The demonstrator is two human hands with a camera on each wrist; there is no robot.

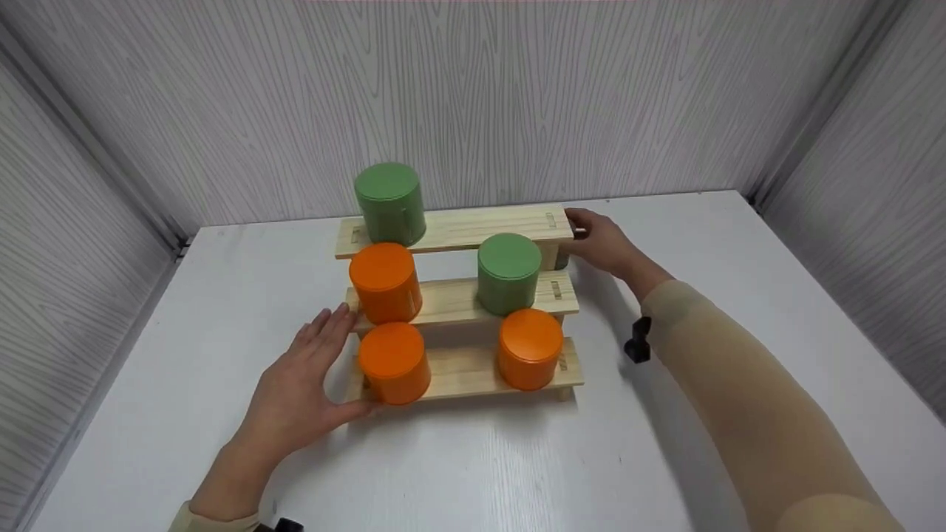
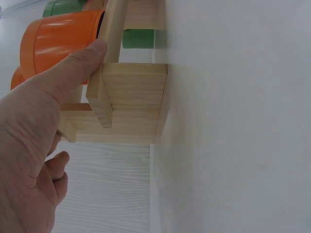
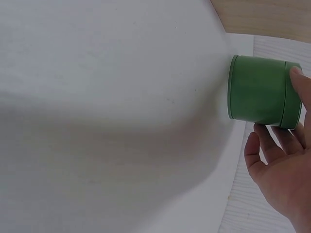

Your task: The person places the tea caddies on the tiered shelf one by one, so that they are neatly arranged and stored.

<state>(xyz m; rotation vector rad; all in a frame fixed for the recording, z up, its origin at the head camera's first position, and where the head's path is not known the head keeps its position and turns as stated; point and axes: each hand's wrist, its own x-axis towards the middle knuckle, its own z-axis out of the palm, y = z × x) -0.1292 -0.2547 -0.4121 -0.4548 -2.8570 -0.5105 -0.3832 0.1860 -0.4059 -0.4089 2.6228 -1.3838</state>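
Note:
A three-step pale wood rack (image 1: 465,229) stands with round lidded tins on its steps. On the top step sits a green tin (image 1: 390,203); the middle step bears an orange tin (image 1: 385,284) and a green tin (image 1: 508,275). Two orange tins, left (image 1: 395,363) and right (image 1: 530,349), stand on the bottom step. My left hand (image 1: 299,391) spans the rack's left end, thumb touching the bottom step's front edge, fingertips by the middle step. My right hand (image 1: 602,240) grips another green tin (image 3: 257,90) by its lid end beside the rack's back right; the rack mostly hides it from above.
The rack rests on a white table (image 1: 473,473). Close behind it rises a pale wood-grain panel (image 1: 473,103), with side panels at left (image 1: 66,244) and right (image 1: 857,170).

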